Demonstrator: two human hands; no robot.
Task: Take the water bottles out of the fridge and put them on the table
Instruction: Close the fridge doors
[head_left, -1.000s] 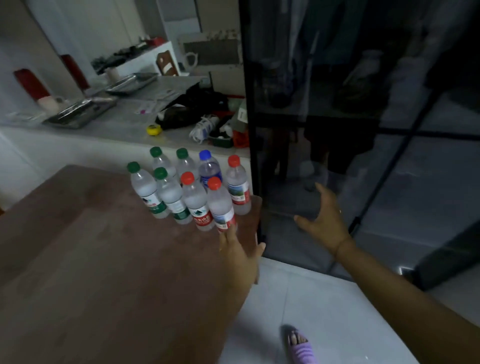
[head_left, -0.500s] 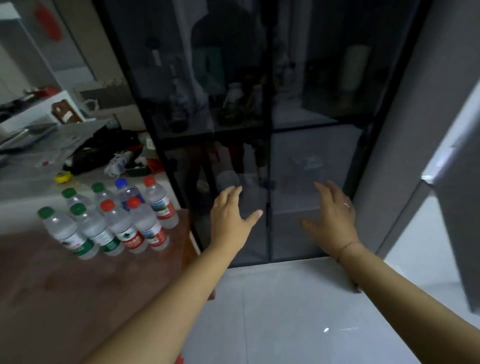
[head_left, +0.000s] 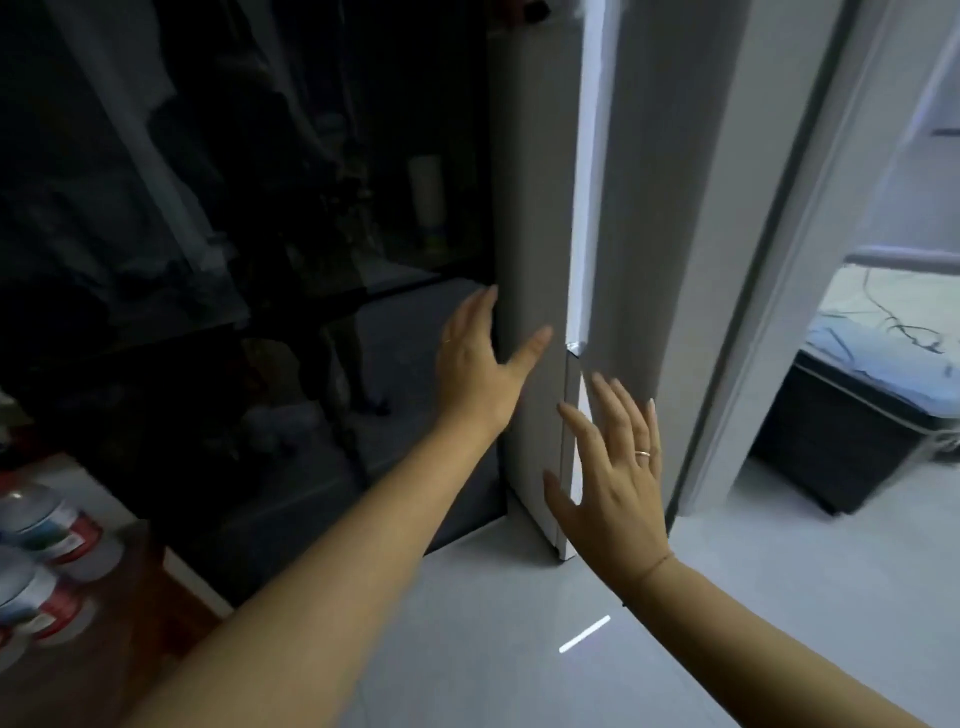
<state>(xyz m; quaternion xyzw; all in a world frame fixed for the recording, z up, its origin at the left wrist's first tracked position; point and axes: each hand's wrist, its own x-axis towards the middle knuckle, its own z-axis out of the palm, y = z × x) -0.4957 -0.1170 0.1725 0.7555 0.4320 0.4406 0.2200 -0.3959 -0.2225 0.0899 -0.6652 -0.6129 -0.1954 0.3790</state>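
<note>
A tall grey fridge (head_left: 535, 208) stands straight ahead, its door (head_left: 639, 208) slightly ajar with a bright strip of light along the gap. My left hand (head_left: 480, 371) is open, fingers spread, in front of the fridge's left side panel. My right hand (head_left: 613, 467) is open lower down, near the gap at the door's edge, and wears a ring. Water bottles (head_left: 44, 551) with red-banded labels stand blurred on the brown table (head_left: 150, 613) at the far left edge. Neither hand holds anything. The fridge's inside is hidden.
A dark glass-fronted cabinet (head_left: 234, 234) fills the left, reflecting a person. To the right, a doorway (head_left: 779, 312) leads to a room with a bed (head_left: 883, 332). White floor tiles (head_left: 493, 623) lie below my arms.
My view has swung right, from the table and glass cabinet to the fridge. Both open hands have moved with it and now reach near the fridge door. The bottles have slid to the left edge.
</note>
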